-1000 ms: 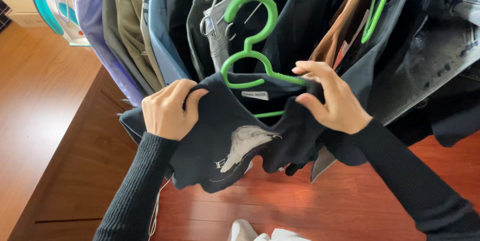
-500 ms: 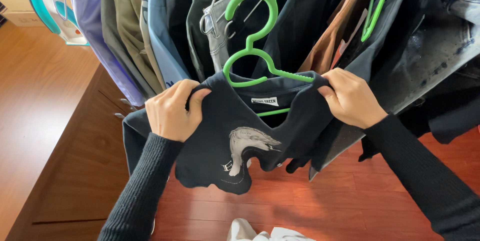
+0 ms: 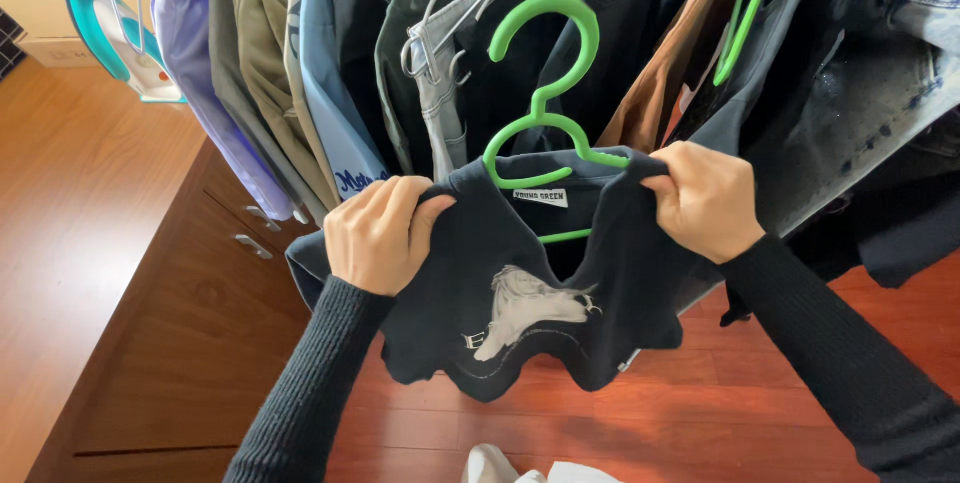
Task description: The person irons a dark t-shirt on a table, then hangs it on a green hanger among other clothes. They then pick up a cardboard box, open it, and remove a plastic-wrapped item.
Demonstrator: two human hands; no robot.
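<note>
Now, starting at the far left: a teal-and-white iron (image 3: 105, 38) stands on end at the edge of the wooden worktop (image 3: 70, 203), and just beside it the dark brown cabinet (image 3: 185, 343) shows two small metal handles. Above hangs a crowded row of clothes: a lavender shirt (image 3: 205, 63), olive trousers (image 3: 262, 53), a light blue jacket (image 3: 335, 113), grey trousers (image 3: 435, 93).

On to the left hand (image 3: 375, 233), black sleeve down the arm, its grip pressed together on the left shoulder of the dark navy T-shirt (image 3: 520, 313), thumb on top, fingers curled into the cloth. That T-shirt is held up in mid-air between the two hands, in front of the hanging clothes and over the reddish wooden floor (image 3: 640, 423); a pale animal print shows on its chest, a white label inside the collar. A bright green plastic hanger (image 3: 540, 108) sits inside the neck opening, hook rising free above the collar.

Over to the right hand (image 3: 705, 198), pinching the T-shirt's right shoulder, knuckles toward the camera. Behind it, a brown garment (image 3: 665, 73), then faded denim jeans (image 3: 890, 63) at the far right. Something white (image 3: 515, 465) peeks in at the bottom edge; what it is cannot be told.
</note>
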